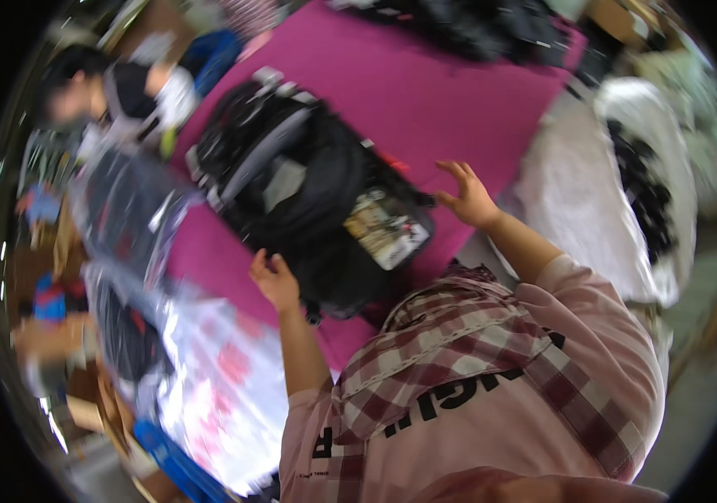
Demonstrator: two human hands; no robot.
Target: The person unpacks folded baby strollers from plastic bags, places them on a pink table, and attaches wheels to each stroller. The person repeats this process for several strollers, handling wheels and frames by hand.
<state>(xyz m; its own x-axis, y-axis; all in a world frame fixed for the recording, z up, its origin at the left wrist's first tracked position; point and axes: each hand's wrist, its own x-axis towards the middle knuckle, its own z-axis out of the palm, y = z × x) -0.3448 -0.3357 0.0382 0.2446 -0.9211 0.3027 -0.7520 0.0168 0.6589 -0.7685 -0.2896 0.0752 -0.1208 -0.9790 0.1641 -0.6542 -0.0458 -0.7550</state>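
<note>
A black backpack with grey trim lies on a magenta table cover, slanting from far left to near right. A printed picture card sits on its near end, and a small grey patch shows farther up. Close to the bag's near left edge is my left hand, fingers raised and apart; I cannot tell whether it touches the fabric. Past the bag's right side, my right hand is spread above the cover with nothing in it.
Dark bags lie along the table's far edge. At right stands a white sack holding black pieces. Plastic-wrapped dark bags and a clear plastic sheet border the left side. Another person is at far left.
</note>
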